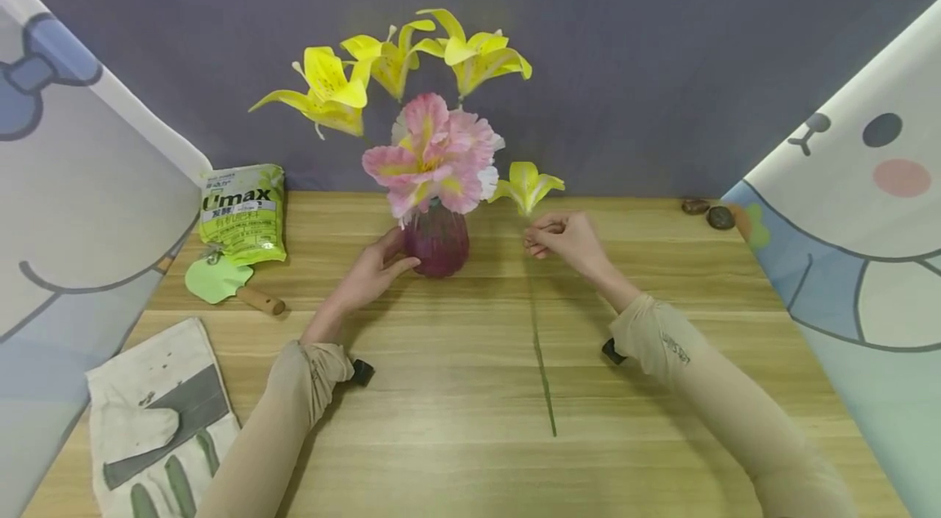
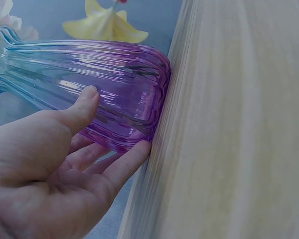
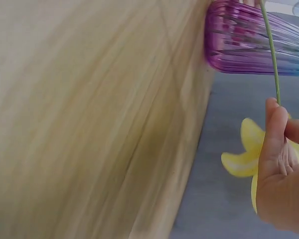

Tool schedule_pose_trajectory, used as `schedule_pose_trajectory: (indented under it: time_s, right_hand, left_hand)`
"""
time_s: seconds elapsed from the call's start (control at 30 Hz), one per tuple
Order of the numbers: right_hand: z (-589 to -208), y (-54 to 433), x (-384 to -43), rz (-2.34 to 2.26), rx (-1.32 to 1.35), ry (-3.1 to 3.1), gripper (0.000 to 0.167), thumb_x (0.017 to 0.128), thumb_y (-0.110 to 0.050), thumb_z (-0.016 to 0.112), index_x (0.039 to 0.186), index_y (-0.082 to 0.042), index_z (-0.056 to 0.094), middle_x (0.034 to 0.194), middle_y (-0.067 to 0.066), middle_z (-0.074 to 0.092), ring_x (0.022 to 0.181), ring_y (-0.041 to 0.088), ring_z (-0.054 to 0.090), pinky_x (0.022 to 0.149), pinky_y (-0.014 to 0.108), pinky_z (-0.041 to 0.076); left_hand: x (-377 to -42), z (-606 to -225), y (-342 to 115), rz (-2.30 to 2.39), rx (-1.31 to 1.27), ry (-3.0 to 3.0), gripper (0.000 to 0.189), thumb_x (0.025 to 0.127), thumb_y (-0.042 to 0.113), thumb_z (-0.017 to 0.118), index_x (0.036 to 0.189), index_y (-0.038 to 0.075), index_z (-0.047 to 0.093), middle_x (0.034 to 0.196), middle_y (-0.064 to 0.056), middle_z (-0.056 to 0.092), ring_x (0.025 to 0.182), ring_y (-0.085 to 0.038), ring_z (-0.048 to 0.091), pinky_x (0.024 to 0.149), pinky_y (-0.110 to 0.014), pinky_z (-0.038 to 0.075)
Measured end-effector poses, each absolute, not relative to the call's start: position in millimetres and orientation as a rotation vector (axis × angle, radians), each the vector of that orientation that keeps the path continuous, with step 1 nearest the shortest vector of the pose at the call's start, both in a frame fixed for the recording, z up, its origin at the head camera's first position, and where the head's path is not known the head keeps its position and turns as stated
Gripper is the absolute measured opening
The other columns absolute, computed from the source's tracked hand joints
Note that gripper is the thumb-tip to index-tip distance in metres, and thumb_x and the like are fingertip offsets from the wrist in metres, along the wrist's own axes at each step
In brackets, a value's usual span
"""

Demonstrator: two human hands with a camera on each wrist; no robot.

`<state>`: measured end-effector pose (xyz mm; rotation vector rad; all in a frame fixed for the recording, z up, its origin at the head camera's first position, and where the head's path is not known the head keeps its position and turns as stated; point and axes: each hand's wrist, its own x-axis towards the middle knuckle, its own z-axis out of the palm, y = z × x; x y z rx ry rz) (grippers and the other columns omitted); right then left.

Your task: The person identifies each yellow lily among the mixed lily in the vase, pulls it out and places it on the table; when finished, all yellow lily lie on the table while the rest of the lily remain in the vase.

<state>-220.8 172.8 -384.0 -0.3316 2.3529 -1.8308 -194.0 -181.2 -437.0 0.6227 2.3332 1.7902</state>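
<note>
Pinching a green-stemmed yellow lily (image 1: 525, 189), right fingers (image 3: 274, 124); cupping a ribbed purple vase (image 1: 443, 244), left fingers (image 2: 127, 164).

1. Yellow lilies (image 1: 478, 56): four
2. Pink blooms (image 1: 430, 154): overlapping, count unclear
3. Vase (image 1: 443, 247): one
4. Hands (image 1: 373, 274): two
5. Umax bag (image 1: 244, 217): one
6. Trowel (image 1: 216, 279): one
7. Dark stones (image 1: 720, 217): two
8. Work gloves (image 1: 140, 421): at least one
9. Sleeves (image 1: 684, 346): two
10. Counter (image 1: 456, 387): one
</note>
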Motion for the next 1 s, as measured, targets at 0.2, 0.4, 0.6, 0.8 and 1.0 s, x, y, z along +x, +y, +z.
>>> schedule_pose_trajectory:
  time_s: [0.2, 0.4, 0.6, 0.8, 1.0]
  right_hand:
    - [-392.1, 157.9, -232.0, -1.742, -0.285, 2.368, 0.019, 0.100, 0.006, 0.072, 0.110, 0.021, 0.070, 0.092, 0.027, 0.077, 0.070, 0.022, 0.078, 0.065, 0.025, 0.066]
    - [-404.0, 148.8, -237.6, -1.659, -0.293, 2.394, 0.017, 0.100, 0.007, 0.071, 0.108, 0.021, 0.070, 0.093, 0.029, 0.077, 0.065, 0.013, 0.074, 0.065, 0.025, 0.066]
    - [-414.3, 144.5, -240.8, -1.665, -0.314, 2.378, 0.014, 0.100, 0.008, 0.070, 0.104, 0.022, 0.069, 0.092, 0.031, 0.075, 0.062, 0.009, 0.071, 0.063, 0.023, 0.066]
    - [-419.6, 143.5, -241.1, -1.675, -0.298, 2.364, 0.016, 0.101, 0.008, 0.068, 0.108, 0.023, 0.067, 0.092, 0.032, 0.075, 0.063, 0.010, 0.072, 0.064, 0.024, 0.066]
    - [-418.6, 144.3, -241.2, -1.681, -0.296, 2.372, 0.021, 0.106, 0.003, 0.062, 0.112, 0.023, 0.067, 0.091, 0.030, 0.075, 0.064, 0.011, 0.072, 0.064, 0.025, 0.066]
  left_hand:
    - [-193.3, -437.6, -180.7, 1.805, 0.634, 2.336, 0.063, 0.107, -0.004, 0.061, 0.163, -0.008, 0.032, 0.163, -0.029, 0.041, 0.151, -0.039, 0.041, 0.116, -0.035, 0.050]
    - [-193.0, -437.6, -180.8, 1.791, 0.623, 2.343, 0.063, 0.108, -0.002, 0.061, 0.163, -0.008, 0.031, 0.164, -0.029, 0.040, 0.152, -0.038, 0.040, 0.117, -0.037, 0.049]
    - [-193.4, -437.6, -180.3, 1.783, 0.612, 2.355, 0.064, 0.107, -0.002, 0.062, 0.163, -0.009, 0.031, 0.163, -0.030, 0.041, 0.151, -0.040, 0.041, 0.117, -0.038, 0.049]
    - [-193.3, -437.7, -180.5, 1.778, 0.589, 2.353, 0.066, 0.108, -0.002, 0.062, 0.164, -0.008, 0.029, 0.163, -0.030, 0.040, 0.152, -0.040, 0.040, 0.117, -0.037, 0.048]
    - [-193.6, -438.7, -180.7, 1.802, 0.617, 2.340, 0.065, 0.107, -0.003, 0.061, 0.164, -0.008, 0.030, 0.164, -0.030, 0.039, 0.152, -0.039, 0.040, 0.118, -0.037, 0.047]
